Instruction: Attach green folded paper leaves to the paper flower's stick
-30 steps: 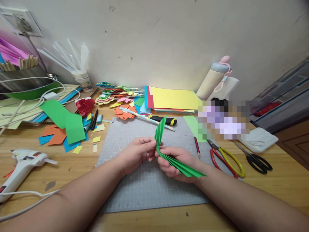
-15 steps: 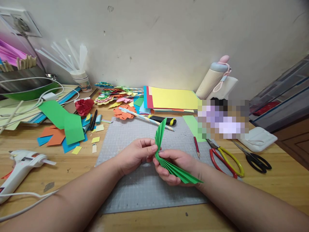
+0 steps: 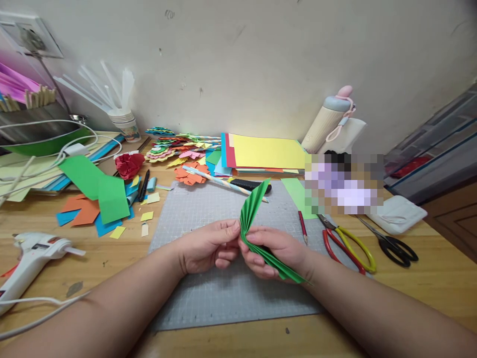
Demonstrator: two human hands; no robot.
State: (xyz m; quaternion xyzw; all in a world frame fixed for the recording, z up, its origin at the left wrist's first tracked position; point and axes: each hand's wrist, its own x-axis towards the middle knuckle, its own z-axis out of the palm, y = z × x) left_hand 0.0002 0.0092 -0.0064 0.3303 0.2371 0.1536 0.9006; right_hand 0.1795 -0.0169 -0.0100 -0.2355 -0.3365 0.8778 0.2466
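Note:
A strip of green pleated paper (image 3: 253,206), bent at its middle, is held above the grey cutting mat (image 3: 194,303). One half of it fans upward to the right, while the other slants down along my right palm. With thumb and fingertips closed, my left hand (image 3: 212,243) pinches the paper's left side at the bend. My right hand (image 3: 276,248) wraps around the lower half, its thumb near the bend and its fingers beneath. The other fingers of my left hand are curled.
Behind the paper lie a striped paper straw (image 3: 223,184) and a box cutter (image 3: 246,185). Pliers (image 3: 352,246), scissors (image 3: 395,248) and a red pencil (image 3: 302,226) lie to the right. At left are a glue gun (image 3: 37,253) with its cord and cut green paper (image 3: 113,199).
The upper half of the pleated paper has spread wider and tipped to the right. My left fingers have shifted slightly at the bend; my right hand keeps its hold.

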